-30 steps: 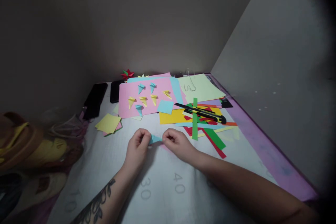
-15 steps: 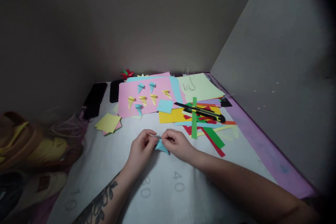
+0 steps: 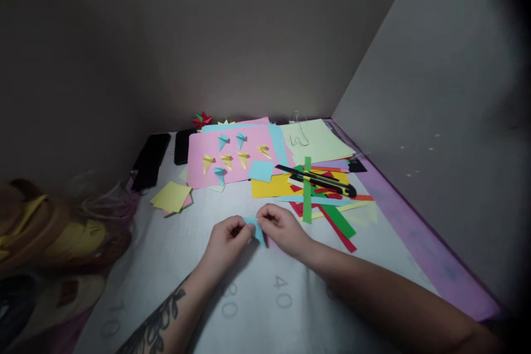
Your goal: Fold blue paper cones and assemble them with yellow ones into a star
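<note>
Grey walls (image 3: 265, 38) are filling the upper frame. Three blue folded pieces (image 3: 223, 142) and four yellow folded pieces (image 3: 208, 163) are lying on one pink sheet (image 3: 197, 177) near centre; one cutter (image 3: 317, 178) is resting centre-right. Left hand (image 3: 226, 238) and right hand (image 3: 284, 230) are pinching one blue paper (image 3: 259, 234) at lower centre, its tip pointing lower right, long axis slanting likewise.

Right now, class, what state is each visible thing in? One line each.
Held blue paper: folded
Left fingers: pinching that paper
Right fingers: pinching it too
Small yellow pieces: folded
Small blue pieces: folded
Blue square: flat
Utility knife: laid down, blade unclear
Paper strips: loosely piled, overlapping
Pink sheet: flat, partly covered
</note>
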Tool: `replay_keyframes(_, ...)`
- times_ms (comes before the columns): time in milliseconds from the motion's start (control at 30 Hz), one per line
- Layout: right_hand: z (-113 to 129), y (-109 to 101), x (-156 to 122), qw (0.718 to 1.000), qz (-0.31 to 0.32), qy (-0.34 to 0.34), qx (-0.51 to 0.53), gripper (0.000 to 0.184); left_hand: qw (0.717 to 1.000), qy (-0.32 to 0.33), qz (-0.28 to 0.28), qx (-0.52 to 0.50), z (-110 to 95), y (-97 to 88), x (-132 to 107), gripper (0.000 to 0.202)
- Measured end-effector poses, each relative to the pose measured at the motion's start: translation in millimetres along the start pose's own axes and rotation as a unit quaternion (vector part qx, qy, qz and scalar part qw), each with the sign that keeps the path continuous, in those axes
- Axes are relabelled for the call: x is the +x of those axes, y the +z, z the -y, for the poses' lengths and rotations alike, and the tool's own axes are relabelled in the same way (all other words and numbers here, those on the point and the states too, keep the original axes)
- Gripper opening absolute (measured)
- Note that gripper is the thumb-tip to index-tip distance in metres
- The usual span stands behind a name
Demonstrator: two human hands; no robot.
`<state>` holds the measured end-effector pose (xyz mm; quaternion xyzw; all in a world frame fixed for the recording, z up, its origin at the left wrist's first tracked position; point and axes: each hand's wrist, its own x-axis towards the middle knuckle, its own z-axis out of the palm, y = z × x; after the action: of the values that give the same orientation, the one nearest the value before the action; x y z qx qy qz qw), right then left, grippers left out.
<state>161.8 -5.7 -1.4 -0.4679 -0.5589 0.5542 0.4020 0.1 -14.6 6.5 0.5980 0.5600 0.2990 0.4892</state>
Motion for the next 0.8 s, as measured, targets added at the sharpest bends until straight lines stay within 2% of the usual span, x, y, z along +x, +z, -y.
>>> replay_keyframes(267, -3, -1, 1, 0.997, -0.003, -0.031, -0.067, 0.009, 0.999, 0.038, -0.018, 0.019, -2, -2.3, -1, 0.023)
replay_keyframes(500, 3, -3, -2, 0.992, 0.014, -0.041, -0.118, 0.012, 0.996, 0.081, 0.001, 0.045, -1, -4.7, -3, 0.024)
replay_keyframes(667, 9, -23, 3, 0.998, -0.027, 0.013, -0.055, 0.014, 0.998, 0.039, -0.049, 0.003, 1, -14.5, 1, 0.025)
replay_keyframes(800, 14, -24, 6, 0.991, -0.018, 0.015, -0.129, 0.014, 0.996, 0.005, -0.05, -0.078, 2, -17.3, 4, 0.019)
